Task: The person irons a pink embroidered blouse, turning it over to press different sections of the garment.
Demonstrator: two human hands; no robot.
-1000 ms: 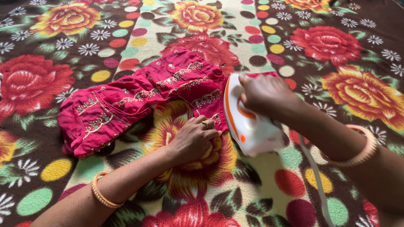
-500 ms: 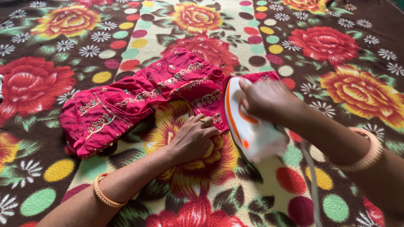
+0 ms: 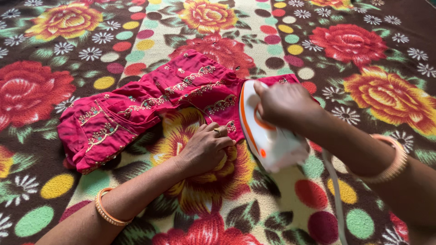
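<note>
- Two hands are at work: the right hand [image 3: 284, 105] is wrapped around the handle of one white-and-orange iron [image 3: 268, 134], and the left hand [image 3: 206, 149] lies flat, fingers loosely curled, pressing on the near edge of the garment [image 3: 150, 106].
- The hands sit close together but apart, with the iron's body between them.
- One garment is present: a magenta embroidered piece, spread on the floral blanket [image 3: 381, 95] and running from the iron's tip away toward the left.
- For good practice, the left hand should hold the cloth taut and flat just beside the iron, with its fingers kept off the hot soleplate.
- The iron is best passed in smooth strokes along the fabric, with light pressure over the beaded embroidery, which could snag or scorch.
- One white cord [image 3: 337, 199] trails from the rear of the iron toward the person; it should stay behind the iron, off the garment.
- Two orange bangles are visible, one on the left wrist [image 3: 106, 211] and one on the right wrist [image 3: 390, 159].
- One ring [image 3: 218, 132] shows on a left finger.
</note>
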